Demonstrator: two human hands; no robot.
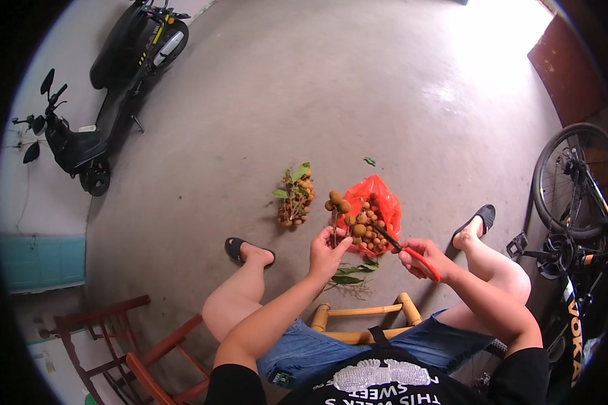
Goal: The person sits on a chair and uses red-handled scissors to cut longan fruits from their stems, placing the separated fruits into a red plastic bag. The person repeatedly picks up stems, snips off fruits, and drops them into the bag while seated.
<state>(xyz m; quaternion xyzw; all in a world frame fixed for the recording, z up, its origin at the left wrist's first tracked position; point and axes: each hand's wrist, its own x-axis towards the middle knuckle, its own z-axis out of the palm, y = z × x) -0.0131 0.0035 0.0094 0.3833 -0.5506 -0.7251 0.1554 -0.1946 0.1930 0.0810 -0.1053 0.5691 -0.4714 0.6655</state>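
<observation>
My left hand [329, 251] grips the stems of a small sprig of longans [337, 203], round brown fruits held up beside a red plastic bag [392, 202]. In my right hand [425, 260] is a pair of scissors [421, 262] with red handles, the dark blades pointing toward the sprig. The open bag lies on the floor with many loose longans [370, 238] in it. To the left of the bag rests a larger bunch of longans [299, 200] with stems and green leaves. Cut twigs and leaves [352, 281] lie between the bag and my seat.
A bamboo seat [365, 311] is under me. Black electric scooters [78, 147] stand along the left wall, a bicycle [570, 243] at the right. Reddish wooden chairs [147, 354] are at lower left. A single leaf [369, 161] lies on the concrete floor [263, 101] beyond the bag.
</observation>
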